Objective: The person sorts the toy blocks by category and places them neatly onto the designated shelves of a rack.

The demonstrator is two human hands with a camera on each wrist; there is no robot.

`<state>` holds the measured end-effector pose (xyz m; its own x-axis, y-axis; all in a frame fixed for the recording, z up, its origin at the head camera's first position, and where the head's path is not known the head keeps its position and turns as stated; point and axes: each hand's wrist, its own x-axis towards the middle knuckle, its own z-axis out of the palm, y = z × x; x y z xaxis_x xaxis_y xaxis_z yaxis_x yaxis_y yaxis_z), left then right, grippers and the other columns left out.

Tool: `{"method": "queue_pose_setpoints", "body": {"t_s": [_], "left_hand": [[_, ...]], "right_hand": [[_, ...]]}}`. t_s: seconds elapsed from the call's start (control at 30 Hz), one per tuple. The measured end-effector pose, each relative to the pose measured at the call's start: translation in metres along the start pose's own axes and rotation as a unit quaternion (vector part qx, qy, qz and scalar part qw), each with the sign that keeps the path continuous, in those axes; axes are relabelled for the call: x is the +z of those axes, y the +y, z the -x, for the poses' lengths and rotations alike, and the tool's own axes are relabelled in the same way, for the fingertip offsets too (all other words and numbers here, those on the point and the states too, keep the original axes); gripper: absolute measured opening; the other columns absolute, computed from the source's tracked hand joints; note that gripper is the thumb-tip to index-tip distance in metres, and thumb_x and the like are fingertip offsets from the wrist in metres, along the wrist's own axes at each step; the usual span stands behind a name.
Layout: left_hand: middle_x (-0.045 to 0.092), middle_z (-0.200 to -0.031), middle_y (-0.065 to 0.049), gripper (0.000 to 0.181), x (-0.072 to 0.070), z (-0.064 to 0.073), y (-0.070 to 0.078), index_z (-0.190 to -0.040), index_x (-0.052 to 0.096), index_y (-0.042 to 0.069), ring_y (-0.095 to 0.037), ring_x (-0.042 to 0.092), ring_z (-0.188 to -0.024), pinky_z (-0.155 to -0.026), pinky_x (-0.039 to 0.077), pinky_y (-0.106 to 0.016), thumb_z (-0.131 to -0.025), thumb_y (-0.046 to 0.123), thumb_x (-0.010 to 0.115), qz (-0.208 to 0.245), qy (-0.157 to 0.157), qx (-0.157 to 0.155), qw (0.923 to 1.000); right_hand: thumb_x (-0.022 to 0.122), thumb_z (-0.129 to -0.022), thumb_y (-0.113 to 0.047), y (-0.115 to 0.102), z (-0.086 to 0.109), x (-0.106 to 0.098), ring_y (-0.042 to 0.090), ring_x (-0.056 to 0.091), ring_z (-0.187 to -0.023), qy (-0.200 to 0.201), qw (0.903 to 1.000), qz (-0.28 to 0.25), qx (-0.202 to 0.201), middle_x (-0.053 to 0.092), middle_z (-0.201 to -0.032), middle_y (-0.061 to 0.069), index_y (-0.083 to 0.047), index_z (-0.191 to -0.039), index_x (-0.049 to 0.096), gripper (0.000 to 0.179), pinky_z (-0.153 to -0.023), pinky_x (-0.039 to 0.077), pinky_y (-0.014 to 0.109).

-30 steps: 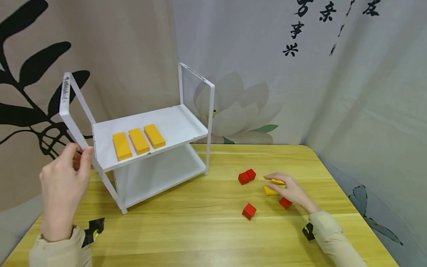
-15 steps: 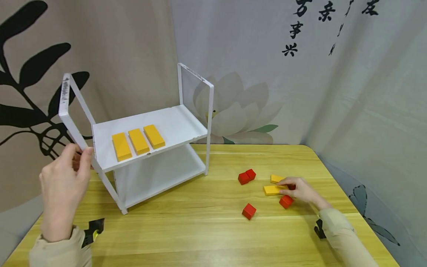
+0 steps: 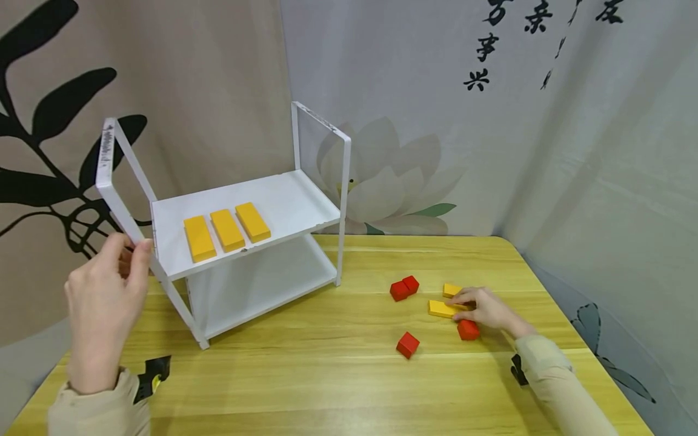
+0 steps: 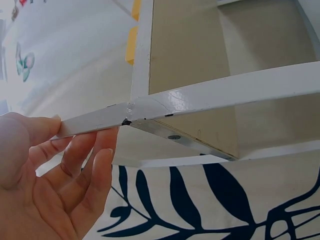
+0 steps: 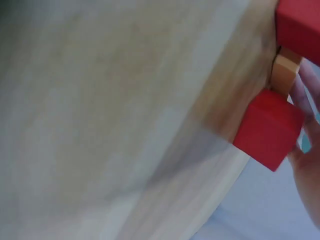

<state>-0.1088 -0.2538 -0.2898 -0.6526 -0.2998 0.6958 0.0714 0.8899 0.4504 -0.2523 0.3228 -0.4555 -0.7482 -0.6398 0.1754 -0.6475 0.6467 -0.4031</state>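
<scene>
My left hand pinches the front left post of a white two-tier shelf rack. In the left wrist view, thumb and fingers lie on opposite sides of the white bar. Three yellow blocks lie side by side on the upper shelf. Over the table at right, my right hand holds the right end of a flat yellow block between thumb and fingers. Behind it lies another yellow block, partly hidden by the fingers. A red cube sits just below the right hand.
Two red cubes touch each other left of the yellow blocks. A single red cube stands nearer the front of the wooden table. Printed curtains hang behind the table and along its right side.
My right hand drew back to the right off the yellow blocks, then came slightly left again. The yellow block in its fingers shifted a little left. The left hand has stayed on the post.
</scene>
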Motion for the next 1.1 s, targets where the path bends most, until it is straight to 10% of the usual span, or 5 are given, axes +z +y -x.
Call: {"method": "queue_pose_setpoints", "body": {"t_s": [0.53,1.1], "left_hand": [[0.062,-0.075,-0.030,0.032,-0.001,-0.001,0.000,-0.091,0.056,-0.008,-0.043,0.054,-0.061,-0.058,0.030,-0.035,-0.098,0.024,0.052,0.000,0.000,0.005,1.0000],[0.062,-0.074,-0.030,0.033,-0.002,0.000,0.001,-0.091,0.055,-0.008,-0.042,0.054,-0.060,-0.057,0.030,-0.032,-0.098,0.024,0.051,-0.003,-0.006,0.003,1.0000]], "right_hand": [[0.078,-0.076,-0.011,0.006,0.003,-0.001,0.006,0.045,-0.065,-0.016,0.9997,-0.017,-0.006,0.067,-0.104,0.013,-0.004,-0.112,0.069,0.038,-0.057,0.039,0.017],[0.075,-0.081,-0.016,-0.010,-0.004,0.002,0.025,0.063,-0.102,0.039,0.9959,-0.018,0.079,0.067,-0.112,0.007,-0.011,-0.110,0.071,0.030,-0.081,0.052,0.032]]}}
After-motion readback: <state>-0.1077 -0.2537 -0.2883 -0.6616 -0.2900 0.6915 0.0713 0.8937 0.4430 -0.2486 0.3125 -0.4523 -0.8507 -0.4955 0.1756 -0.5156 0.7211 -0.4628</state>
